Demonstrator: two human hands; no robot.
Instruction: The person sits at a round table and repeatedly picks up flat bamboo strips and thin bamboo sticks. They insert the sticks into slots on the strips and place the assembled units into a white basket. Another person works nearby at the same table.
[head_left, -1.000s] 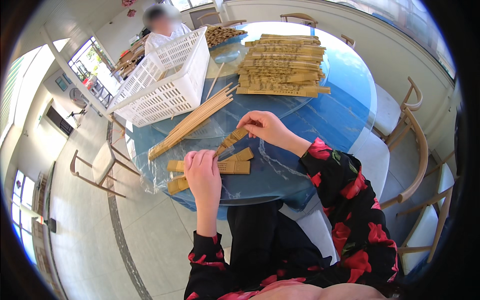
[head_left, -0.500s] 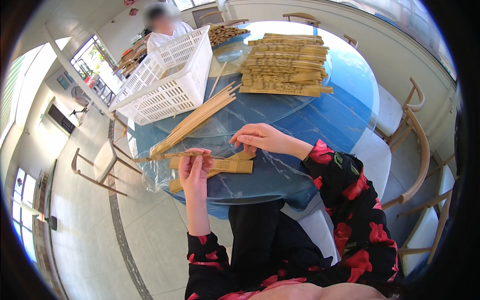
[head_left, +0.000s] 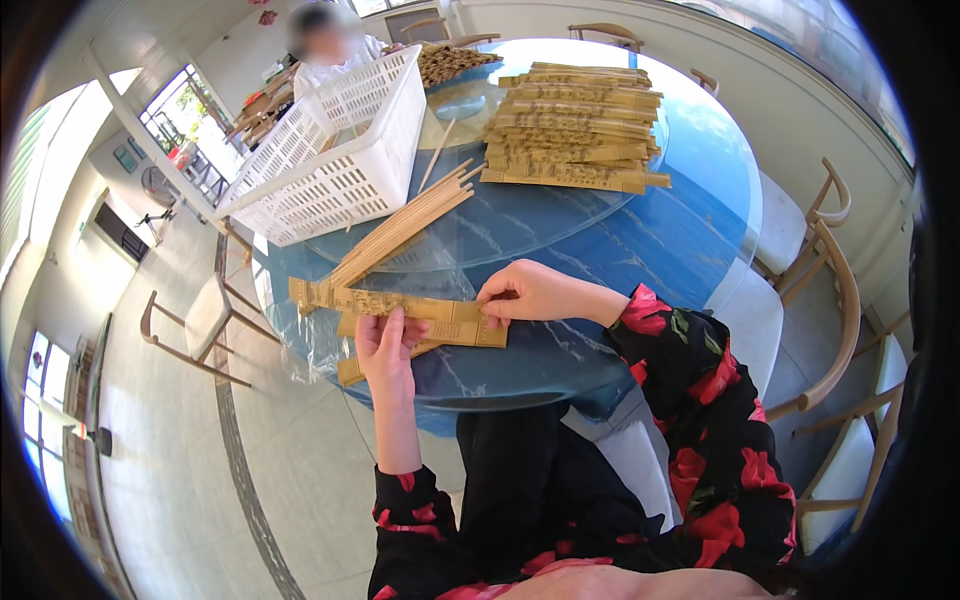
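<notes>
A long, flat brown paper sleeve (head_left: 372,301) with dark print stretches between my hands above the near table edge. My left hand (head_left: 388,350) pinches it from below near its middle, thumb on the front. The fingertips of my right hand (head_left: 535,291) are closed on its right end. Beneath it, a couple more brown sleeves (head_left: 468,332) lie crossed on the table, partly covered. Just beyond my left hand, a bundle of thin wooden sticks (head_left: 405,230), like chopsticks, lies slantwise, its near end hidden behind the held sleeve.
A white slatted plastic basket (head_left: 330,190) stands at the left of the round blue table (head_left: 590,240). A big stack of brown sleeves (head_left: 575,130) lies at the far right, with a brown pile (head_left: 455,65) behind. Crumpled clear plastic (head_left: 310,345) hangs at the left edge. Across sits another person (head_left: 335,65).
The held sleeve has turned from edge-on to show its broad printed face. My right hand, before apart from it, has come down onto its right end.
</notes>
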